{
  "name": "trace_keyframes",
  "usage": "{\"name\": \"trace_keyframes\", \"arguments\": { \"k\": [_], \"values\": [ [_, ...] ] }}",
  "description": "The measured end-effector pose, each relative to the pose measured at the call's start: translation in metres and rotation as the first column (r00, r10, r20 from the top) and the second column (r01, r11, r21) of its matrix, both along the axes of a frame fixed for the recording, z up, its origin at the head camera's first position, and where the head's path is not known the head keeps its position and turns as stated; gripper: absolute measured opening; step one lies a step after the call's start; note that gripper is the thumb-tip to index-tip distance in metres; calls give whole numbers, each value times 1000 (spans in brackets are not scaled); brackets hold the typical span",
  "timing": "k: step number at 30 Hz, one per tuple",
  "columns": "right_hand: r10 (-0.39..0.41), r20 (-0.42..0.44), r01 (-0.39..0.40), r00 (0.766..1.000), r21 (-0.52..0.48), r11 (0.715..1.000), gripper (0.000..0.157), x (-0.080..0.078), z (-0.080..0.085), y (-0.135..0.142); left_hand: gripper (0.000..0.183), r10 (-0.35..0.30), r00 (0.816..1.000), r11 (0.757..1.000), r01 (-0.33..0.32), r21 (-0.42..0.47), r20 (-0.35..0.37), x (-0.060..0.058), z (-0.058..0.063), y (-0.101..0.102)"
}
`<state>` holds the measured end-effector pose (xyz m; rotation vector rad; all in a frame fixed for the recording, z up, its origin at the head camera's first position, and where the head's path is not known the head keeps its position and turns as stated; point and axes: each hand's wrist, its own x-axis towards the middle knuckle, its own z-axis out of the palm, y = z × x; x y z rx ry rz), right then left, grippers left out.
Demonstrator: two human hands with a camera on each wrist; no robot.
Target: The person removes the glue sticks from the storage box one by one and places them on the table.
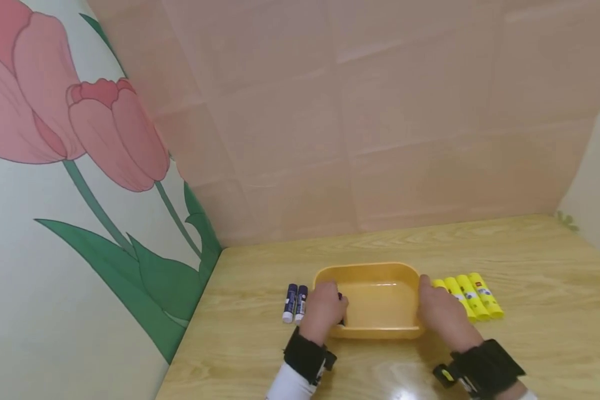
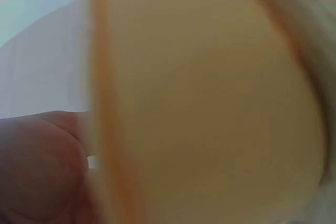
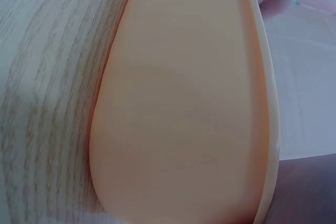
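A shallow yellow-orange plastic basin (image 1: 380, 333) sits on the table. My left hand (image 1: 324, 308) is over its left end and pinches a dark blue glue stick (image 1: 342, 320), mostly hidden by the fingers. At the opposite end, my right hand (image 1: 442, 311) grips the rim. The left wrist view has the basin's outer wall (image 2: 210, 103) blurred, with part of the left hand (image 2: 42, 171) beside the rim. In the right wrist view the wall (image 3: 178, 103) fills the middle, and the right hand (image 3: 304, 192) shows dimly at the rim.
Two dark blue glue sticks (image 1: 290, 303) with white ends lie side by side left of the basin. Several yellow tubes (image 1: 472, 297) lie in a row to its right, partly behind the right hand. Brown paper (image 1: 355, 139) covers the wall behind the wooden table (image 1: 250, 344).
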<state>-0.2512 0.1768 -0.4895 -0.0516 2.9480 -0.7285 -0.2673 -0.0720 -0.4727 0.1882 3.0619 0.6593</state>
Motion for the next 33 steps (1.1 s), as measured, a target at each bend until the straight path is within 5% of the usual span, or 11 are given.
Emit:
{"name": "trace_keyframes", "arguments": {
  "k": [8,20,26,33],
  "values": [
    [-11,-3,11,1000,-3,1000,51,1,-2,3,16,44,997,977,-55,-206,-57,-7,-22,21],
    [-7,-14,7,1000,9,1000,48,-6,0,-8,29,51,999,964,-50,-260,-3,-12,-25,15],
    [3,-15,-3,1000,9,1000,50,-6,-1,-8,33,14,999,953,-22,-301,-31,-13,-28,16],
    [12,-30,-13,999,-2,1000,49,-7,-2,-8,43,31,996,994,-40,-100,-88,-14,-26,14]
  ]
}}
